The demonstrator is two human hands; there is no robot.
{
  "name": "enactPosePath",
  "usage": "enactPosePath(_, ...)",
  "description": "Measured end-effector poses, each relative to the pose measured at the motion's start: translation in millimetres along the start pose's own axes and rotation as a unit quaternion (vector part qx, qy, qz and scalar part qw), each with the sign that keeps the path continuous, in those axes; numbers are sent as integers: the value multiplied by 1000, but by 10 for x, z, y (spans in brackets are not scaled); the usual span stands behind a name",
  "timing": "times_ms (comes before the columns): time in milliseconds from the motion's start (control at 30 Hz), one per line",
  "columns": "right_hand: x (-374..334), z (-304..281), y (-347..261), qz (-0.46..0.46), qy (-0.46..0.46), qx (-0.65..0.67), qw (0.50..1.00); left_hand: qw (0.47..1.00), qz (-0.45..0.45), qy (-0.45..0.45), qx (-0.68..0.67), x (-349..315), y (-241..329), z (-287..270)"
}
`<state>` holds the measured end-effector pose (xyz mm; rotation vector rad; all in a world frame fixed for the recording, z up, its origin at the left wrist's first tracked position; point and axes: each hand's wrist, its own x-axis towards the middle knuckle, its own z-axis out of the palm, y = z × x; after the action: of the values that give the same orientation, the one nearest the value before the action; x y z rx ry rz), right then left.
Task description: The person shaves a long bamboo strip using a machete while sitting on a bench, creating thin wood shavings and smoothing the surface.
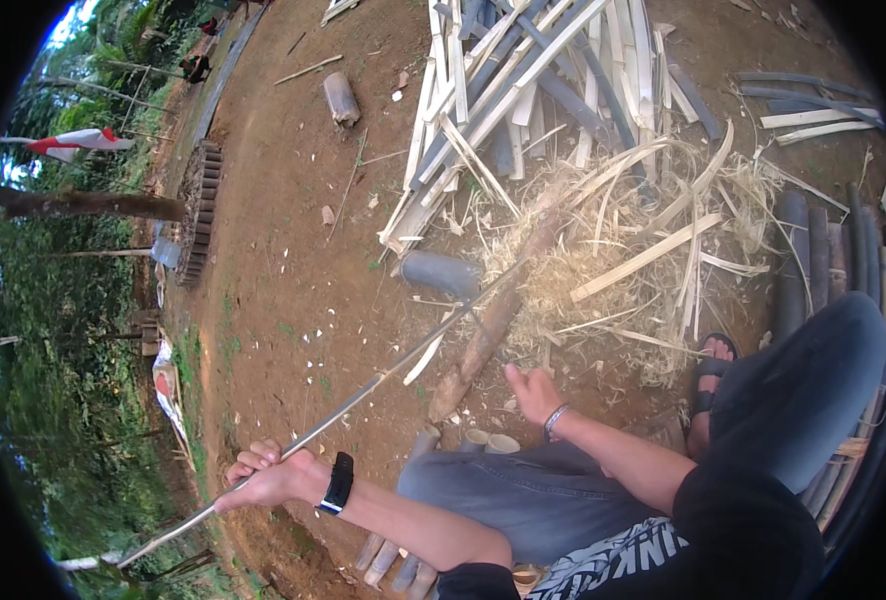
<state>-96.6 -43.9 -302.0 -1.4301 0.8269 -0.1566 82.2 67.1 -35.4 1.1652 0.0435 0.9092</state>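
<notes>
A long, thin bamboo strip (363,392) slants from the lower left up to the shavings in the middle. My left hand (268,475) is closed around its lower part, and the strip's near end sticks out past the hand. My right hand (538,395) is closed in a fist on what looks like a knife, its thin dark blade (490,340) reaching up to the strip; the handle is hidden in my fingers. Beneath the strip's far part lies a brown log (488,345). Whether the strip touches the log I cannot tell.
Pale curly shavings (613,260) heap beyond the log. Split bamboo pieces (523,80) are piled at the far side. A short grey bamboo section (441,273) lies left of the log. Bamboo poles (808,250) lie by my right leg; another log piece (340,98) lies farther off.
</notes>
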Motion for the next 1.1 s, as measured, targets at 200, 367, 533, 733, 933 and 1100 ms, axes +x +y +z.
enactPosePath(200,-213,544,-181,-35,-76,70,994,999,31,33,16,64,203,-134)
enactPosePath(367,-172,423,-111,-116,-37,-14,992,998,33,52,30,99,196,-175)
enactPosePath(533,396,113,584,62,62,-17,996,998,15,53,3,21,15,-126)
enactPosePath(733,-141,585,-121,-126,-58,43,989,998,11,48,32,31,66,-102)
enactPosePath(933,54,120,121,61,-39,-10,997,996,32,81,32,-23,171,-58)
enactPosePath(1100,-274,102,-107,24,-58,-31,998,994,66,76,33,-92,567,-76)
